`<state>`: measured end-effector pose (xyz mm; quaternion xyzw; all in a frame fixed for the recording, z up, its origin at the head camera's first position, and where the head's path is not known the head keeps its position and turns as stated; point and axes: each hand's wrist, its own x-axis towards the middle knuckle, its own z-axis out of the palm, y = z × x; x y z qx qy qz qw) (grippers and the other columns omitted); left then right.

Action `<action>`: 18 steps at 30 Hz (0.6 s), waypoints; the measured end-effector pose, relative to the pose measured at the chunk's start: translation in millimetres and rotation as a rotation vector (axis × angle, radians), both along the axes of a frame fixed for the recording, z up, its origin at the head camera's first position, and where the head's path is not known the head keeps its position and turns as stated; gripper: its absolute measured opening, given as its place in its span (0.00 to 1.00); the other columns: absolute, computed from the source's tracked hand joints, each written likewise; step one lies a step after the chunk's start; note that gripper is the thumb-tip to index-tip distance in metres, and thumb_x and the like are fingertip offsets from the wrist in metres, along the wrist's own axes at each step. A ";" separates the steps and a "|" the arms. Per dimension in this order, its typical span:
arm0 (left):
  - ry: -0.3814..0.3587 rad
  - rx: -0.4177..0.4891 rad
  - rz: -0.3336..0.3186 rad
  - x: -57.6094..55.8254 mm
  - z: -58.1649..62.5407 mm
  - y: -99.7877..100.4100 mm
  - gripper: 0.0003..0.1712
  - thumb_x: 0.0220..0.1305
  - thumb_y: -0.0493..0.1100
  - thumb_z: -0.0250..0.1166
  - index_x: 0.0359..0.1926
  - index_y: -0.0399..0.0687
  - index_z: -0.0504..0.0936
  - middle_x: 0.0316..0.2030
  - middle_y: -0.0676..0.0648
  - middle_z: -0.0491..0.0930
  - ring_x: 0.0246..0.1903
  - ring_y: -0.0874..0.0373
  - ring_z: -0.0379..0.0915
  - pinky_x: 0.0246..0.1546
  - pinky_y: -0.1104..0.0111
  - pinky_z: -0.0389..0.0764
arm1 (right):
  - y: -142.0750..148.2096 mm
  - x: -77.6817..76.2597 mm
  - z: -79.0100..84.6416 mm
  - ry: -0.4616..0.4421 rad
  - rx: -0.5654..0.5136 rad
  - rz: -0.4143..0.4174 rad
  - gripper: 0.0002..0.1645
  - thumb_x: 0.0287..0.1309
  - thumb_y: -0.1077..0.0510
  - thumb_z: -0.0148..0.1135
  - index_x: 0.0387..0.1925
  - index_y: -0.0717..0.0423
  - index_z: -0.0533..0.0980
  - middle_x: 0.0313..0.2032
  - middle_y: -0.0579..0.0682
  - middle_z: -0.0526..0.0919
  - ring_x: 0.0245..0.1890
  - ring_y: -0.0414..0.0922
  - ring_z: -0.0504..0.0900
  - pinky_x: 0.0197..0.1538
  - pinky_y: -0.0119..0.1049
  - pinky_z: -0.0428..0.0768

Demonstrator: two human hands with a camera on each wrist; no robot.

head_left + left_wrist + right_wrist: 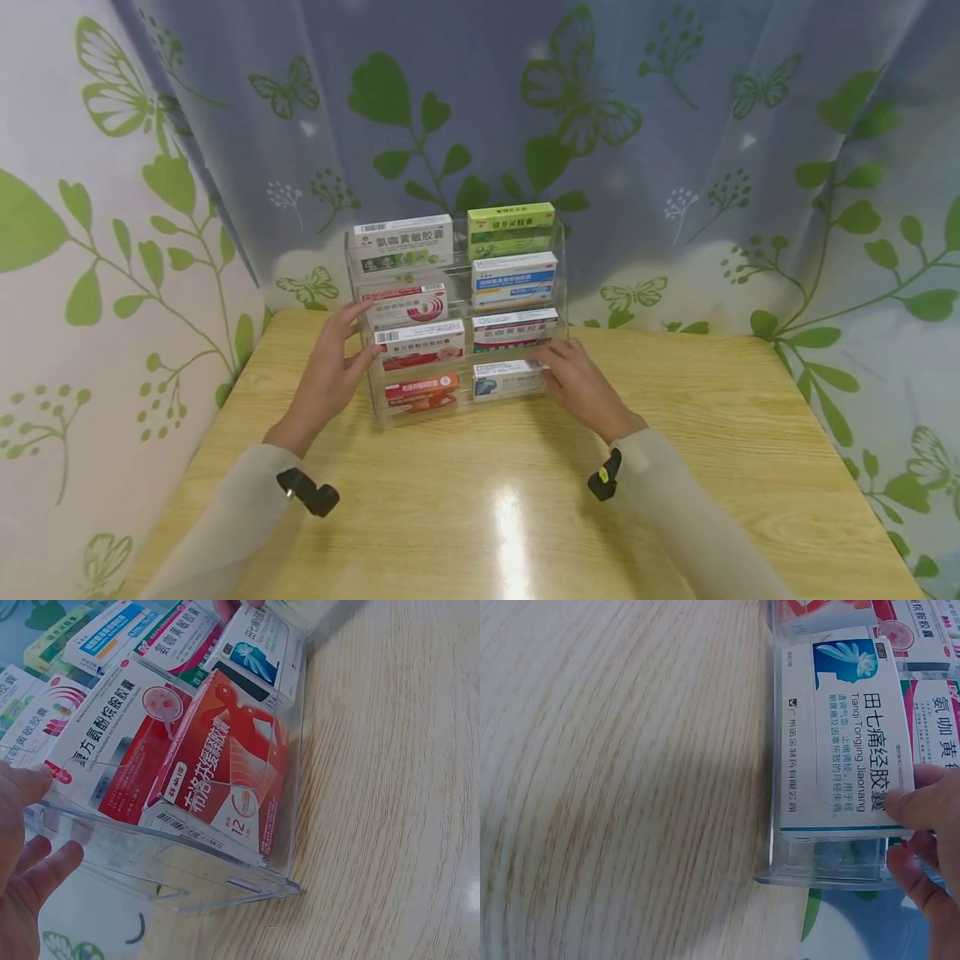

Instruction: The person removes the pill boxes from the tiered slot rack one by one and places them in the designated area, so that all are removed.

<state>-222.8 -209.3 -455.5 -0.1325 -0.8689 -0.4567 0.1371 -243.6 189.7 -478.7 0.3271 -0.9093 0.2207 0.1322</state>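
A clear plastic rack (380, 417) stands on the table, holding medicine boxes in two columns. My left hand (327, 379) holds its left side, the thumb (30, 782) at the front edge and the other fingers along the side wall. At the bottom right, my right hand (583, 385) pinches the end of a white medicine box (844, 742) with a blue picture; the box sits in the rack's lowest tier. Beside it in that tier is an orange-red medicine box (232, 765). Above the orange-red one is a red-and-white medicine box (420, 346).
Higher tiers hold a green box (510, 232), a blue-and-white box (513, 282) and several white ones. The wooden table (420, 517) extends in front and to the right. Patterned curtains (480, 100) hang behind and at both sides.
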 end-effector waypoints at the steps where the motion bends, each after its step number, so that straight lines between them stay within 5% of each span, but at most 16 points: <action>1: -0.001 -0.002 0.001 -0.2 -0.1 0.1 0.40 0.81 0.35 0.64 0.85 0.61 0.60 0.83 0.37 0.57 0.75 0.28 0.67 0.59 0.37 0.89 | 0.7 -0.3 0.5 0.016 -0.013 0.015 0.20 0.70 0.71 0.70 0.60 0.59 0.83 0.56 0.55 0.87 0.58 0.55 0.80 0.63 0.52 0.84; 9: 0.003 -0.012 -0.001 0.3 -0.9 -1.4 0.40 0.81 0.35 0.63 0.85 0.60 0.59 0.82 0.35 0.57 0.74 0.26 0.67 0.59 0.36 0.88 | 8.9 -3.8 17.9 0.157 -0.129 0.093 0.21 0.67 0.75 0.69 0.59 0.63 0.83 0.58 0.62 0.84 0.61 0.58 0.83 0.62 0.54 0.89; 18: -0.004 0.001 -0.008 0.4 -1.2 -1.7 0.41 0.80 0.34 0.63 0.85 0.61 0.59 0.81 0.34 0.58 0.74 0.25 0.66 0.59 0.35 0.88 | 40.5 0.6 62.1 0.105 -0.226 -0.018 0.18 0.73 0.71 0.65 0.61 0.60 0.84 0.59 0.58 0.84 0.59 0.56 0.84 0.58 0.51 0.90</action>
